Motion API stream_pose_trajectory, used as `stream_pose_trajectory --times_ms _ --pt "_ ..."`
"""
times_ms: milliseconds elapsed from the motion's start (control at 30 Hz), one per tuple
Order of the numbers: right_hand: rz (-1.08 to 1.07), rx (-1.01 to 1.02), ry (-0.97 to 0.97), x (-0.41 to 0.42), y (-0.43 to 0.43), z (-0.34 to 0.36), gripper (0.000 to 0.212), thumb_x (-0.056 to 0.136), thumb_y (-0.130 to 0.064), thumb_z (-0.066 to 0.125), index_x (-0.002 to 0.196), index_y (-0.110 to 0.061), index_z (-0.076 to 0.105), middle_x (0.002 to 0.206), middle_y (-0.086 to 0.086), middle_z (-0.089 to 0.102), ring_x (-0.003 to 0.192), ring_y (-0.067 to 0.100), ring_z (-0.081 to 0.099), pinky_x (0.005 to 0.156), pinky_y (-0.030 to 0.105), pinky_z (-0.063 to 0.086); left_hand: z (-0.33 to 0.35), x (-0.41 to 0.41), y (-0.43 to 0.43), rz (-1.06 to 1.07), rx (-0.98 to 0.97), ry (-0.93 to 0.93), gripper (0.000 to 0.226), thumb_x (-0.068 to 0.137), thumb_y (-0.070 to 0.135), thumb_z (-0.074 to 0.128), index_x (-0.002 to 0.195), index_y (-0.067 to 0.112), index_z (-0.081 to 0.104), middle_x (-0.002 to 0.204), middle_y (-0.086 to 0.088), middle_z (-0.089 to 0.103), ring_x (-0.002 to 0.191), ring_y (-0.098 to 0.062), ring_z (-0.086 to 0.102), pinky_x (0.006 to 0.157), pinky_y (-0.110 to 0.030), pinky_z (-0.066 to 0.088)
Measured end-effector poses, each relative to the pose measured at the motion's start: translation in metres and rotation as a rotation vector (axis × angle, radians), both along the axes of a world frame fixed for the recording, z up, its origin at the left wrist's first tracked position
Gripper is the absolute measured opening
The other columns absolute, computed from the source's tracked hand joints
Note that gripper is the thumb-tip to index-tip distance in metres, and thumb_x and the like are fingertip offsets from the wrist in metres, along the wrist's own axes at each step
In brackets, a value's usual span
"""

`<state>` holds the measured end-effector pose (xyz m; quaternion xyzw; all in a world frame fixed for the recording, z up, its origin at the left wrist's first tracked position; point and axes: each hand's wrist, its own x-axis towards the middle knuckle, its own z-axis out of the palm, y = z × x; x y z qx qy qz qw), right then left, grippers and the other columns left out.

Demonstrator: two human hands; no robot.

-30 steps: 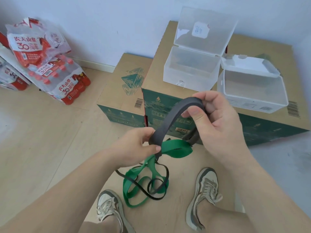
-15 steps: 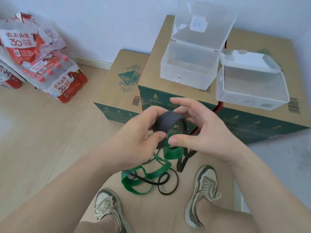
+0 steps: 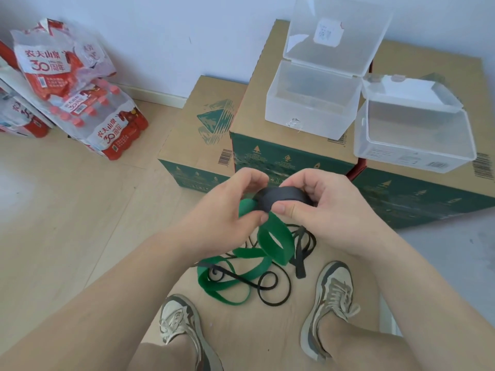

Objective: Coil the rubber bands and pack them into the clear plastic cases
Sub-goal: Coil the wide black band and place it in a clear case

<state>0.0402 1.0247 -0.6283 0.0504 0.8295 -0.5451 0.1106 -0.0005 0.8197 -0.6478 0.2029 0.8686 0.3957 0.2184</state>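
With the left hand (image 3: 227,210) and right hand (image 3: 324,210) both pinching the part-wound black rubber band (image 3: 281,200) in mid-air, short of the open clear cases (image 3: 308,121), a slackened grip would likely let it spring loose into the green band (image 3: 276,243) dangling beneath.

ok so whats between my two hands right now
The black band, wound into a coil, pinched by both the left hand and the right hand; the head view shows it.
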Motion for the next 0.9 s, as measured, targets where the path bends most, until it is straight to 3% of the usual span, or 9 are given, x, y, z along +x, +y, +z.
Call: stream_pose_trajectory --times_ms 100,200,267,400,533,667,767,900 --pt "0.022 -0.071 0.015 0.004 0.004 0.004 0.015 0.088 -0.020 0.080 0.097 -0.028 0.071 0.086 -0.007 0.078 0.079 0.012 0.074 0.075 0.033 0.062 -0.010 -0.001 -0.002 -0.110 -0.247 0.026 0.082 0.089 0.024 0.076 0.157 0.034 0.031 0.155 0.016 0.045 0.142 -0.006 0.042 0.110 -0.015 0.028" --pt "0.057 -0.181 0.031 0.007 0.010 0.008 0.019 0.088 -0.012 0.081 0.099 -0.022 0.070 0.088 0.001 0.077 0.079 0.016 0.072 0.075 0.034 0.061 -0.020 0.002 0.003 -0.085 -0.234 0.082 0.066 0.090 0.022 0.074 0.148 0.035 0.045 0.146 0.017 0.055 0.134 -0.009 0.051 0.103 -0.017 0.035" --pt "0.055 -0.225 0.033 0.009 0.015 0.007 0.020 0.083 -0.017 0.082 0.098 -0.021 0.070 0.088 0.002 0.077 0.078 0.016 0.071 0.073 0.030 0.060 -0.023 0.001 0.006 -0.066 -0.248 0.122 0.053 0.090 0.024 0.074 0.138 0.033 0.054 0.137 0.016 0.061 0.126 -0.009 0.055 0.099 -0.019 0.038" --pt "0.033 -0.219 0.027 0.009 0.026 0.003 0.018 0.085 -0.015 0.081 0.099 -0.018 0.070 0.087 0.003 0.077 0.077 0.016 0.070 0.073 0.030 0.059 -0.023 0.000 0.008 -0.080 -0.278 0.061 0.040 0.087 0.034 0.079 0.120 0.029 0.058 0.116 0.014 0.064 0.104 -0.006 0.056 0.091 -0.022 0.045" --pt "-0.021 -0.137 0.017 0.007 0.043 -0.003 0.021 0.080 -0.024 0.078 0.101 -0.023 0.073 0.091 0.006 0.077 0.086 0.034 0.071 0.079 0.047 0.060 -0.018 0.001 0.011 -0.077 -0.182 -0.003 0.028 0.084 0.029 0.077 0.104 0.028 0.057 0.094 0.014 0.066 0.087 -0.009 0.062 0.083 -0.036 0.055" --pt "-0.027 -0.033 0.038 0.004 0.046 -0.008 0.027 0.074 -0.022 0.073 0.099 -0.032 0.077 0.091 0.002 0.076 0.088 0.032 0.070 0.084 0.056 0.060 -0.011 0.002 0.014 -0.004 -0.111 -0.075 0.033 0.085 0.026 0.076 0.111 0.032 0.058 0.093 0.017 0.067 0.085 -0.003 0.063 0.076 -0.025 0.051" --pt "-0.008 0.004 0.044 0.003 0.044 -0.010 0.027 0.081 -0.014 0.079 0.099 -0.034 0.078 0.092 -0.004 0.076 0.088 0.020 0.072 0.084 0.043 0.062 -0.005 0.002 0.013 -0.021 -0.205 -0.064 0.046 0.078 0.037 0.084 0.116 0.036 0.058 0.098 0.018 0.065 0.090 -0.002 0.063 0.073 -0.019 0.050" --pt "-0.006 0.122 0.041 0.002 0.039 -0.016 0.031 0.083 -0.010 0.076 0.099 -0.037 0.079 0.085 -0.016 0.074 0.077 0.005 0.067 0.069 0.014 0.052 -0.003 0.000 0.009 -0.099 -0.251 0.094 0.044 0.086 0.033 0.075 0.129 0.032 0.064 0.114 0.013 0.065 0.108 -0.009 0.058 0.093 -0.025 0.047"
